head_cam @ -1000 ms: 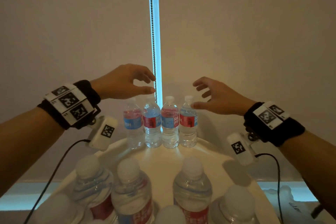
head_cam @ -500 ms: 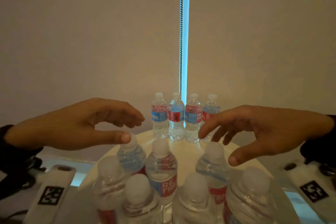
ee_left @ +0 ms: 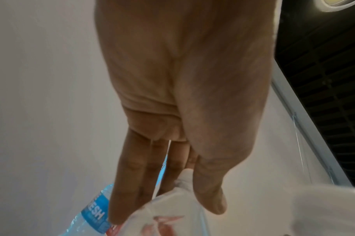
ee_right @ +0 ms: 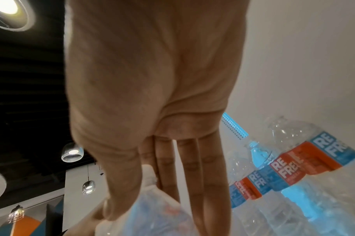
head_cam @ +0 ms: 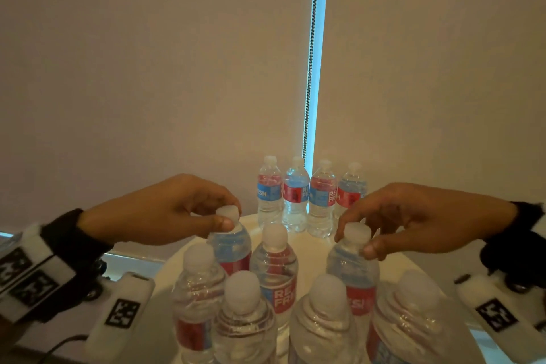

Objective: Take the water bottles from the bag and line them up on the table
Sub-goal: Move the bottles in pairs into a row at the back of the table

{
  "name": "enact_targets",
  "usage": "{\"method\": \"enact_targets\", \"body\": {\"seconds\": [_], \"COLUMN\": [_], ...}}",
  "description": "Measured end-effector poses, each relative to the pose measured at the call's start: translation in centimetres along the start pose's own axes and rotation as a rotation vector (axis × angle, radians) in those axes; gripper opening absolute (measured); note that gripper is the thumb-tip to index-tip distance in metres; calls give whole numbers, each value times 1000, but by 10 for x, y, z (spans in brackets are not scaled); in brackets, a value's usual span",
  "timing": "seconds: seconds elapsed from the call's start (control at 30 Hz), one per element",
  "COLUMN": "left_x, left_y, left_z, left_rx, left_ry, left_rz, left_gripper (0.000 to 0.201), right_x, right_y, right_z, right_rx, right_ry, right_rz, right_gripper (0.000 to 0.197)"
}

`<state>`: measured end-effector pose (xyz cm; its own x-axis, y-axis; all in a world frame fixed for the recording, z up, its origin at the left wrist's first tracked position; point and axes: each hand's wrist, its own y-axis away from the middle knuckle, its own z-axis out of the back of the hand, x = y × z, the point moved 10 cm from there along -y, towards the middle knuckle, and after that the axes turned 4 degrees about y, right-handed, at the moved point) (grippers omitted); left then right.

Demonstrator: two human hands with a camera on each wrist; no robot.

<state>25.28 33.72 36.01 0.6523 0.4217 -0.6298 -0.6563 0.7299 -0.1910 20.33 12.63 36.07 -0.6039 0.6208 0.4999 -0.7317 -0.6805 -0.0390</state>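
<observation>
Here hands (head_cam: 165, 210) pinch caps (head_cam: 227, 213); fingertips hidden

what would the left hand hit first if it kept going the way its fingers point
Probably the middle bottle just beyond the cap the left hand already pinches; depth is hard to judge.

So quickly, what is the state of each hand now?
Left hand: pinches the cap of a water bottle.
Right hand: pinches the cap of another bottle.
</observation>
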Motion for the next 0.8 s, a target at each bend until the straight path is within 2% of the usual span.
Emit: {"method": "enact_targets", "body": {"seconds": [0.23, 0.33, 0.4, 0.6, 0.8], "left_x": [7, 9, 11, 25, 41], "left_y": [-35, -55, -70, -107, -129], "left_z": [35, 48, 53, 46, 28], "left_rx": [-152, -225, -255, -287, -258], "left_ry": [35, 8, -44, -202, -325], "left_rz": [62, 83, 96, 108, 101], "left_gripper": [33, 29, 27, 29, 29], "right_x": [-8, -15, -22, -51, -75], "right_y": [-26, -46, -61, -100, -120], "right_z": [57, 72, 77, 66, 56], "right_rx": [-237, -308, -331, -349, -373], "right_ry": [71, 133, 173, 235, 275], "right_rz": [-67, -99, -126, -204, -233], "right_gripper": [38, 32, 26, 33, 32]}}
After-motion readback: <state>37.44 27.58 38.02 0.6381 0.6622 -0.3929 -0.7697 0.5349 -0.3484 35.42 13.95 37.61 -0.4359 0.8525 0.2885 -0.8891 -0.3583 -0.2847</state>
